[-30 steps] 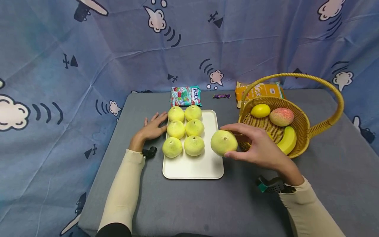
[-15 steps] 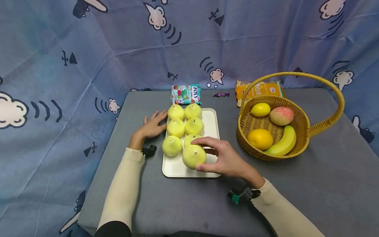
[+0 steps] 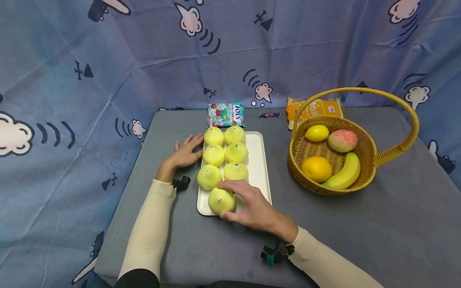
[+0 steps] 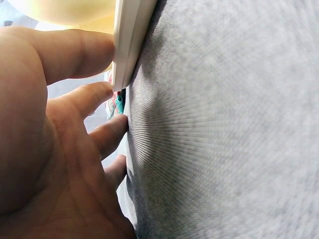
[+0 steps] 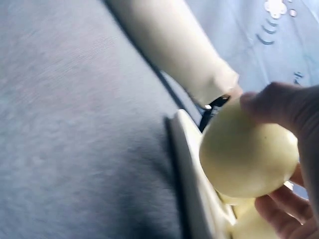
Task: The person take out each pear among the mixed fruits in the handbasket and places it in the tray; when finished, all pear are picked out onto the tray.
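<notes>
My right hand (image 3: 253, 210) holds a round yellow-green fruit (image 3: 221, 201) between thumb and fingers at the near-left corner of the white tray (image 3: 258, 152). In the right wrist view, the held fruit (image 5: 249, 154) is close to the tray's edge (image 5: 187, 144); whether it touches the tray floor I cannot tell. Several matching fruits (image 3: 235, 171) stand in two columns on the tray's left and middle. My left hand (image 3: 185, 153) lies at the tray's left side with fingers spread. In the left wrist view, its thumb and a fingertip touch the tray rim (image 4: 127, 45).
A wicker basket (image 3: 299, 176) with a tall handle stands right of the tray, holding a lemon (image 3: 317, 133), a peach (image 3: 343, 141), an orange (image 3: 316, 169) and a banana (image 3: 345, 173). Behind lie a teal candy bag (image 3: 225, 115), a purple wrapped candy (image 3: 269, 115) and an orange packet (image 3: 322, 108).
My right hand has carried the yellow-green fruit leftward and toward me, from beside the basket over the tray to its near-left corner. The left hand has stayed in place.
</notes>
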